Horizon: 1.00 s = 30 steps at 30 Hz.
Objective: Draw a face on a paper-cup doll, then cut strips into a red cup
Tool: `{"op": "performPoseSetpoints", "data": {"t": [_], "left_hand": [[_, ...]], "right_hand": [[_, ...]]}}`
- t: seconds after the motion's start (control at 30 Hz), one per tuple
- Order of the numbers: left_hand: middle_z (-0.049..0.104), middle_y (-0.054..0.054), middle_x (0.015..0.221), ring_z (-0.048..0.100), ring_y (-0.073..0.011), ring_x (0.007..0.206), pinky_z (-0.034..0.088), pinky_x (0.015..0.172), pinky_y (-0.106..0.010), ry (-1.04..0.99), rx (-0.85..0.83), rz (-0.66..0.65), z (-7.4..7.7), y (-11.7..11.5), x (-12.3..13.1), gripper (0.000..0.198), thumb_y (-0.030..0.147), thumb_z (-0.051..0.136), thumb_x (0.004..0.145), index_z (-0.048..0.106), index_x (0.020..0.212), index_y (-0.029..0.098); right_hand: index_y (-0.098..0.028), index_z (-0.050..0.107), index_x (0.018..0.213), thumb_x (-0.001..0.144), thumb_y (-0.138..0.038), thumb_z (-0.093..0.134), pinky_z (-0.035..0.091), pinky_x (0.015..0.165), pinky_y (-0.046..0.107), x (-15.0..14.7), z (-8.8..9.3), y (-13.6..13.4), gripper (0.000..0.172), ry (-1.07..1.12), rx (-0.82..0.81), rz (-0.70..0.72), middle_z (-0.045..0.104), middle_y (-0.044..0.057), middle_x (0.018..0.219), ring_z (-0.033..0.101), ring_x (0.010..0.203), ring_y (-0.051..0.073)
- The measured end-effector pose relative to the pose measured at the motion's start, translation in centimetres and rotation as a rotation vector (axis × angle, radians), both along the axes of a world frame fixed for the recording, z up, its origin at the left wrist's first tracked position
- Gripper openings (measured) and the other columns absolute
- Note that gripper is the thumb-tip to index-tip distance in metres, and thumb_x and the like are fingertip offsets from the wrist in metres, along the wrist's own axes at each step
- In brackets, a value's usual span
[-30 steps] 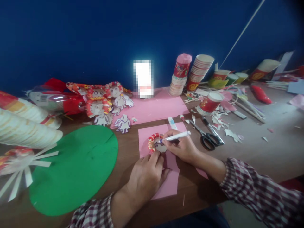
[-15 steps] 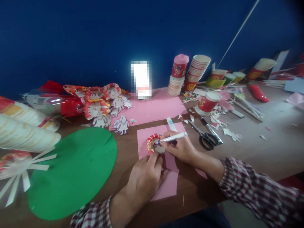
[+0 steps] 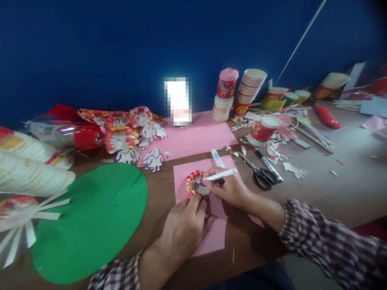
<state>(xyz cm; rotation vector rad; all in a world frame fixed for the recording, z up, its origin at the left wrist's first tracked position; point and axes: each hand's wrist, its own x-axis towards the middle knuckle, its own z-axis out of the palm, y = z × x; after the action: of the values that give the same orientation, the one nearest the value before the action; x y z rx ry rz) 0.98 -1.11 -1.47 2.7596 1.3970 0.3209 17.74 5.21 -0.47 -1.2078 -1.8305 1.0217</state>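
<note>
1. White marker (image 3: 218,176): long axis runs roughly left-right along the table. The tip points left and slightly toward the near edge; the back end points right, slightly raised.
2. The marker tip is touching a small round paper face cutout (image 3: 196,184) with a red and yellow fringe. This is mid-table, close to the near edge.
3. Right hand (image 3: 229,189): fingers clamped on the marker near its tip, heel of the hand down on the paper.
4. Left hand (image 3: 184,227): fingers close together, tips pressing at the cutout's near side, gripping nothing.
5. The cutout lies on a small pink sheet (image 3: 181,177), and a larger pink sheet (image 3: 196,139) lies beyond it toward the far edge.
6. A white tube (image 3: 217,157) is just past the marker. Black scissors (image 3: 261,171) are to the right, with paper scraps (image 3: 287,165) around them.
7. A big green paper circle (image 3: 90,217) sits left, by the near edge, and a pile of finished cutouts (image 3: 127,133) lies beyond it.
8. Stacked paper cups (image 3: 249,90) stand at the far edge, and a single cup (image 3: 265,129) is near them.
9. The table (image 3: 332,189) is brown and cluttered, with a dark blue wall (image 3: 121,48) behind it.
</note>
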Motion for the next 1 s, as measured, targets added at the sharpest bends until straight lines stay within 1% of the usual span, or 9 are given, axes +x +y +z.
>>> {"op": "performPoseSetpoints", "data": {"t": [0.3, 0.5, 0.77, 1.0], "left_hand": [[0.06, -0.01, 0.095, 0.061, -0.0226, 0.074, 0.055, 0.062, -0.038, 0.001, 0.003, -0.005, -0.03, -0.11, -0.12, 0.029, 0.034, 0.052, 0.085, 0.058, 0.104, 0.014], [0.06, -0.01, 0.095, 0.061, -0.0224, 0.072, 0.055, 0.06, -0.038, 0.007, -0.003, 0.001, -0.03, -0.05, -0.03, 0.028, 0.034, 0.051, 0.085, 0.058, 0.103, 0.014], [0.061, -0.01, 0.096, 0.061, -0.0233, 0.074, 0.055, 0.061, -0.039, -0.011, -0.003, -0.002, -0.06, 0.03, -0.04, 0.029, 0.035, 0.053, 0.084, 0.058, 0.103, 0.014], [0.061, -0.01, 0.097, 0.061, -0.0232, 0.074, 0.055, 0.062, -0.039, -0.008, -0.003, 0.0, -0.01, 0.03, -0.03, 0.029, 0.035, 0.053, 0.084, 0.058, 0.104, 0.014]], "right_hand": [[-0.015, 0.06, 0.08, 0.079, -0.02, 0.057, 0.039, 0.052, 0.021, -0.07, -0.29, 0.06, 0.006, 0.033, -0.009, 0.009, 0.058, 0.0, 0.068, 0.047, 0.055, 0.008], [-0.015, 0.059, 0.078, 0.079, -0.021, 0.056, 0.036, 0.049, 0.021, -0.11, -0.14, 0.06, 0.007, 0.045, -0.024, -0.019, 0.056, -0.001, 0.065, 0.043, 0.052, 0.008], [-0.015, 0.059, 0.079, 0.08, -0.023, 0.056, 0.037, 0.05, 0.022, -0.03, -0.19, 0.05, 0.008, 0.025, -0.013, -0.002, 0.057, 0.0, 0.067, 0.045, 0.055, 0.009], [-0.015, 0.061, 0.081, 0.08, -0.019, 0.056, 0.04, 0.055, 0.022, 0.07, -0.19, 0.06, 0.007, 0.043, 0.022, 0.018, 0.06, 0.001, 0.071, 0.049, 0.06, 0.009]]}}
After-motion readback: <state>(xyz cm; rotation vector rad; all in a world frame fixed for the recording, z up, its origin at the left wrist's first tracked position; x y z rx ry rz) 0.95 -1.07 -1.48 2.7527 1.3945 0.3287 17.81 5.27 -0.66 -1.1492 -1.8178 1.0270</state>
